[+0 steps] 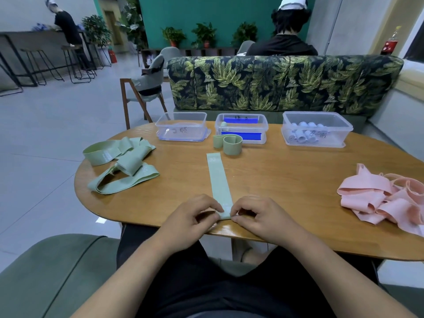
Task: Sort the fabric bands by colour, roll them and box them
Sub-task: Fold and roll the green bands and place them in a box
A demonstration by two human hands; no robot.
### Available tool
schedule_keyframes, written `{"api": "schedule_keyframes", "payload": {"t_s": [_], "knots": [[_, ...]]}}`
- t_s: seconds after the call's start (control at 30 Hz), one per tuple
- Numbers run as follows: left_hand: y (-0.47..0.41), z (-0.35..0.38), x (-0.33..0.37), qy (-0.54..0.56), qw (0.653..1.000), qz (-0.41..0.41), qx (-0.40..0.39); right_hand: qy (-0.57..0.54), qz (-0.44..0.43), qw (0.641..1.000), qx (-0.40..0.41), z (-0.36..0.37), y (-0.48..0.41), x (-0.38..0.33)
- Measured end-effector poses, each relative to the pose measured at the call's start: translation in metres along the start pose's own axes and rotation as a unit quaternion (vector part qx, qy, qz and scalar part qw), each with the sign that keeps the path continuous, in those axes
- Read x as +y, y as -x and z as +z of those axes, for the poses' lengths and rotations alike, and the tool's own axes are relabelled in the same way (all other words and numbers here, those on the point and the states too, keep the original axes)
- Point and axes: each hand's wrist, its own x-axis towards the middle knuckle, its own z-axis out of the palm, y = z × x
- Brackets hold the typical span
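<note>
A pale green fabric band (pixel 219 180) lies flat and straight on the wooden table (pixel 286 180), running away from me. My left hand (pixel 195 216) and my right hand (pixel 254 215) pinch its near end, which is folded over at the table's front edge. A heap of green bands (pixel 121 161) lies at the left. Pink bands (pixel 385 200) are piled at the right. A loosely coiled green band (pixel 228 143) rests in front of the middle box (pixel 241 127), which holds one green roll. The left box (pixel 182 128) looks empty. The right box (pixel 316 129) holds several pale blue rolls.
A leaf-patterned sofa back (pixel 284 81) stands behind the table, with a seated person (pixel 284 31) beyond it. A wooden chair (pixel 144 92) is at the far left of the table. Another person (pixel 66 28) stands at a counter far left. My legs are under the table edge.
</note>
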Motion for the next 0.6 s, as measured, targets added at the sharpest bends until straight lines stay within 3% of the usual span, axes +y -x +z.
{"api": "schedule_keyframes", "payload": {"t_s": [0.6], "knots": [[-0.0036,0.0083,-0.0095,-0.07,0.998,-0.006,0.004,0.033,-0.018,0.999,0.026,0.0047,0.0001,0.0069]]}}
